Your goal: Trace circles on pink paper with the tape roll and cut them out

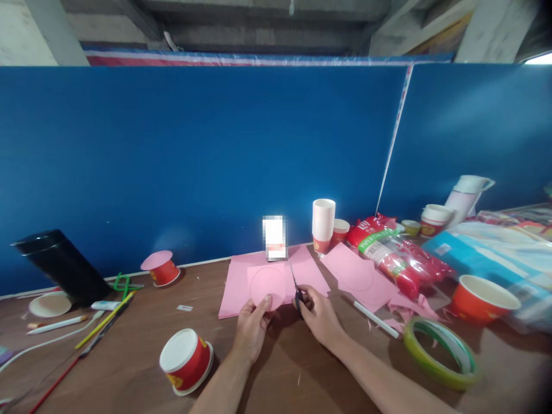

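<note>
On the bench (129,368) the paper circle (267,286) is over a paper sheet (235,287). The scissors (296,290) are just right of it, the stacked cups (323,224) behind, and the tape roll (440,351) far right.

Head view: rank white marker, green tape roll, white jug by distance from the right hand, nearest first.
1. white marker, just right of the right hand, which holds scissors.
2. green tape roll, farther right, toward the front of the table.
3. white jug, far right, back by the blue partition.

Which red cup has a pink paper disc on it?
The upside-down red cup by the blue wall, left of the pink sheets; the others lack one.
</note>
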`<state>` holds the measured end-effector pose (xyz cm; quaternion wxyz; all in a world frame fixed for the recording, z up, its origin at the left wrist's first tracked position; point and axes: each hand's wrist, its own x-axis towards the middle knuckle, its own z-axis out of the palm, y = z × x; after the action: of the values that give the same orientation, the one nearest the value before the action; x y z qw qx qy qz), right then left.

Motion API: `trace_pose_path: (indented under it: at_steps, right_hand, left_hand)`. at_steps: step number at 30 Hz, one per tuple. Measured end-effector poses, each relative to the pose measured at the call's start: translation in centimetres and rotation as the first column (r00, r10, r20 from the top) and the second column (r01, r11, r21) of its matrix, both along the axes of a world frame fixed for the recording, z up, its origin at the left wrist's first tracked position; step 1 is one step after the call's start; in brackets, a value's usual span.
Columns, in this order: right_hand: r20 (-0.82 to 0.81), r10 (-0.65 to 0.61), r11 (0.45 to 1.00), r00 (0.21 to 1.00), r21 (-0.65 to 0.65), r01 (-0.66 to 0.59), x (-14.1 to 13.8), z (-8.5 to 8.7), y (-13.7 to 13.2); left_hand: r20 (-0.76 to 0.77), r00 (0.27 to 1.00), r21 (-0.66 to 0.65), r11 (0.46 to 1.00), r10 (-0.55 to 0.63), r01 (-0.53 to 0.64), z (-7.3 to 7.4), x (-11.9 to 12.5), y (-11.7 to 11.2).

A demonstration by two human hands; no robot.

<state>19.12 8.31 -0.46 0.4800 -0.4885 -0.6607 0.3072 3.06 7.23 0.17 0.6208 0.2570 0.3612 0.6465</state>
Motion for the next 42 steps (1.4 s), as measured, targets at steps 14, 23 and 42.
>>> trace_pose_path:
  at_steps: [14,23,42]
  right_hand:
    - [0.005,0.020,1.000,1.000,-0.003,-0.020,0.06,0.06,-0.15]
    - [-0.017,0.032,0.999,0.999,-0.007,-0.032,0.07,0.22,-0.19]
    - [0.056,0.026,0.999,0.998,-0.024,-0.024,0.28,-0.23,0.27]
  left_hand:
    - [0.044,0.999,0.016,1.000,-0.022,0.021,0.20,0.12,-0.08]
    - [0.010,1.000,0.009,1.000,0.018,-0.019,-0.11,0.10,0.10]
    - [-0.066,0.998,0.061,0.998,-0.021,0.025,-0.50,0.23,-0.16]
